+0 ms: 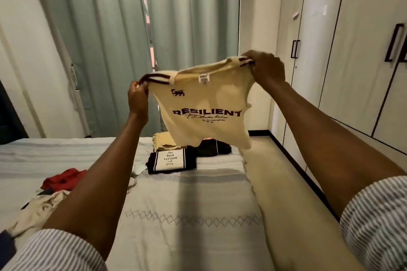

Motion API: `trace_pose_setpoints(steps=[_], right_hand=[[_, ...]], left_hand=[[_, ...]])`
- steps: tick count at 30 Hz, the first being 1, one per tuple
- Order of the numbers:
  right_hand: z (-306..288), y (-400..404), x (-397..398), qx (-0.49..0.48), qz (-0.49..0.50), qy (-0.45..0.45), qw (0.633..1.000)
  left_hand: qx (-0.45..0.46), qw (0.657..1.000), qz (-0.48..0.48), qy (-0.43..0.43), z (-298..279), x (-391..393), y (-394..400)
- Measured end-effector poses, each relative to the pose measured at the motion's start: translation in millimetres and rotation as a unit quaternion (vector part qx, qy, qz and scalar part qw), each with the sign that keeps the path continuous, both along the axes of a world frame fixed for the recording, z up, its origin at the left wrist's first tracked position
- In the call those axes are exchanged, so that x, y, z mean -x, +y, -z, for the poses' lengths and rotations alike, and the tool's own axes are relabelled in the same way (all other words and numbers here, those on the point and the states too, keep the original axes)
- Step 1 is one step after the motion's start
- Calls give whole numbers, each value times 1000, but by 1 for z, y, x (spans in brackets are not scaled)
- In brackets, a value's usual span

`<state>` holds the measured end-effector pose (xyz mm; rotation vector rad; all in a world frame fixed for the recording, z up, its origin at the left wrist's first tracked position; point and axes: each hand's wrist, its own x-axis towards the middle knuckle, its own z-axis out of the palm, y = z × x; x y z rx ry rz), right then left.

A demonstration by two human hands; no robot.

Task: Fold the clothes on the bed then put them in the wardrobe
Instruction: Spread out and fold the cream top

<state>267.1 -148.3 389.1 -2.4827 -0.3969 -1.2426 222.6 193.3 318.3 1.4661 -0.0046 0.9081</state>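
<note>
A cream top [204, 103] printed "RESILIENT" hangs in the air above the bed [187, 215]. My left hand [137, 97] pinches its left striped shoulder, and my right hand [267, 68] grips the right one. Below it, folded clothes lie on the bed: a black-and-cream shirt with text [170, 160], a cream piece [164, 142] behind it and a black piece [212, 148] to its right. Unfolded clothes sit at the bed's left: a red garment [63, 179] and a cream one [41, 209].
White wardrobe doors [352, 50] with dark handles line the right wall. A strip of beige floor [275, 171] runs between bed and wardrobe. Grey-green curtains [110, 39] hang behind the bed.
</note>
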Motion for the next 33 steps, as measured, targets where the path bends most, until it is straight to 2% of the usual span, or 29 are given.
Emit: trace_pose_setpoints(steps=[3,5,6,7,9,10,11,13,14,15,16,18,19,21,22,23,24,27,30,31,33], right_hand=[[40,-5,24,94,17,62,993],[81,-9,54,153,4,149,977],[95,-11,53,165,-13,192,967],[122,-11,84,174,-41,250,952],[166,-14,96,181,-69,332,923],[214,-10,139,190,-92,377,902],[234,-8,146,209,-105,412,881],[314,-6,195,219,-111,471,847],[337,-6,200,229,-109,482,838],[374,-4,234,236,-97,511,821],[393,-5,237,235,-98,514,819],[428,1,264,245,-86,537,802],[437,0,271,247,-83,528,809],[455,3,289,240,-79,545,800],[459,3,294,236,-82,539,804],[456,2,292,224,-83,560,794],[467,5,306,205,-80,603,767],[474,11,318,132,-73,697,701],[474,9,321,44,-81,751,654],[472,7,321,27,-90,746,660],[472,0,321,-15,-95,694,713]], left_hand=[[12,998,-13,58,46,30,12],[-14,992,-8,127,83,72,15],[-45,985,-8,164,101,72,19],[-57,977,7,203,128,110,20],[-115,948,48,294,166,125,27],[-171,909,79,372,211,167,36],[-242,860,107,437,233,167,43],[-402,730,106,542,299,210,50],[-432,680,122,579,311,213,48],[-440,653,120,604,334,247,45],[-466,649,132,587,341,252,42],[-527,591,147,593,360,272,37],[-563,554,154,594,358,274,32],[-590,503,154,612,370,278,34],[-603,492,158,608,370,276,34],[-607,467,162,622,368,269,36],[-613,433,167,639,378,278,36],[-632,362,165,664,371,294,22],[-584,343,199,709,369,303,8],[-576,355,216,704,369,300,5],[-587,422,220,655,372,298,-4]])
